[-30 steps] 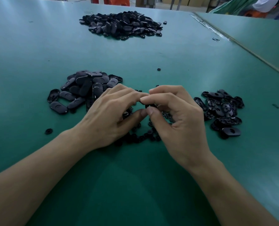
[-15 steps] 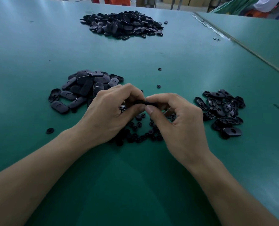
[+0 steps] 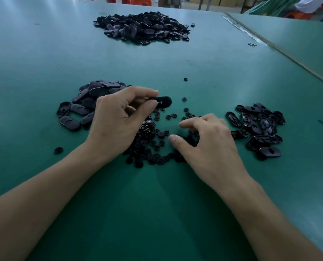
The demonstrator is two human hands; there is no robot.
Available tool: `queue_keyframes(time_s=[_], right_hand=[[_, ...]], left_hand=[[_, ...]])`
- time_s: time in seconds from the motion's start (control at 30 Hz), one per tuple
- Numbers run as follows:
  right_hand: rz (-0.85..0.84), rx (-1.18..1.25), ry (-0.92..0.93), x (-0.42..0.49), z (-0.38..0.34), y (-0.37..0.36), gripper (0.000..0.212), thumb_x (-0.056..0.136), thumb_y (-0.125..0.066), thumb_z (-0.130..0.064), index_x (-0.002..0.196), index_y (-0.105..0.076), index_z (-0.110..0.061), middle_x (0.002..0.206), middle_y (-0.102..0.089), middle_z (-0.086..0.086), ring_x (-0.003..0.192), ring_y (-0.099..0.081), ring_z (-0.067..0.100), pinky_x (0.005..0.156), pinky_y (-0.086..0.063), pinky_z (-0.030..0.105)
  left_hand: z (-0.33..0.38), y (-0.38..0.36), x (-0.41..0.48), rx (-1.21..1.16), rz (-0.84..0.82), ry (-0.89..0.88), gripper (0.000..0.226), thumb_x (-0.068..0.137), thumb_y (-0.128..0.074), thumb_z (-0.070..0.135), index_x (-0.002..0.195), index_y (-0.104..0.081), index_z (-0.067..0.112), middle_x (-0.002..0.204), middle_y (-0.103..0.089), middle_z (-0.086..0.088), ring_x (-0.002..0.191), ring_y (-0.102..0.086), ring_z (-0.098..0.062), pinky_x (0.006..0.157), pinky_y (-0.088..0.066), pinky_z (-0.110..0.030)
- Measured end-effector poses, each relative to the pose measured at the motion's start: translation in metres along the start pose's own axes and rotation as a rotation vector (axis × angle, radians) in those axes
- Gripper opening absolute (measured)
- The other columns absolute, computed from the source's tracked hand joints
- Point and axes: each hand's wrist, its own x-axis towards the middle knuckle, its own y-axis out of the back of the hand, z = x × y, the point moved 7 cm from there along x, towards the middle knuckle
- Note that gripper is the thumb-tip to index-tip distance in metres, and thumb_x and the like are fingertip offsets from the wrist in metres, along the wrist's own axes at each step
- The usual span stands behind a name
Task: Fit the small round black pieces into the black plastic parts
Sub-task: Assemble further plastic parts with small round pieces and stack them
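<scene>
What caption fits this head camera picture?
Left hand pinches a black plastic part; right hand hovers over small round pieces.

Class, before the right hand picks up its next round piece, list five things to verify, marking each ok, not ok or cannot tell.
1. Left hand grips one black plastic part between thumb and fingers: ok.
2. Right hand holds nothing, thumb and forefinger apart: ok.
3. Small round pieces lie on the table just below the right hand: ok.
4. Held part's recess is empty and faces the right hand: cannot tell.
5. Pile of parts lies beside the left hand: ok.
</scene>
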Motion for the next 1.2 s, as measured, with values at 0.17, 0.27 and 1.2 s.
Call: queue_keyframes(time_s=[0.17, 0.27, 1.2], right_hand=[[0.012, 0.045, -0.009, 0.000, 0.000, -0.001, 0.011, 0.090, -0.068, -0.036, 0.095, -0.073, -0.028, 0.091, -0.053, -0.010, 0.100, -0.050, 0.014, 0.085, -0.038, 0.025], [0.019, 0.070, -0.017, 0.001, 0.001, -0.002, 0.008, 0.091, -0.069, -0.031, 0.092, -0.074, -0.026, 0.090, -0.057, -0.009, 0.098, -0.053, 0.016, 0.089, -0.046, 0.031], [0.189, 0.373, 0.112, -0.001, -0.014, 0.010, 0.012, 0.097, -0.063, -0.016, 0.103, -0.074, -0.016, 0.081, -0.067, -0.011, 0.070, -0.058, -0.002, 0.066, -0.040, 0.006]], left_hand=[[-0.002, 0.001, 0.001, 0.006, -0.003, 0.035, 0.018, 0.093, -0.070, 0.017, 0.107, -0.068, 0.029, 0.095, -0.069, 0.020, 0.081, -0.068, 0.001, 0.074, -0.056, -0.021], [-0.002, 0.001, 0.000, -0.005, -0.003, 0.046, 0.016, 0.092, -0.071, 0.019, 0.104, -0.070, 0.029, 0.094, -0.072, 0.015, 0.080, -0.070, -0.008, 0.072, -0.058, -0.028], [-0.002, -0.002, 0.000, -0.029, -0.029, 0.040, 0.018, 0.091, -0.069, 0.027, 0.092, -0.062, 0.044, 0.085, -0.072, 0.019, 0.078, -0.071, -0.006, 0.071, -0.059, -0.032]])
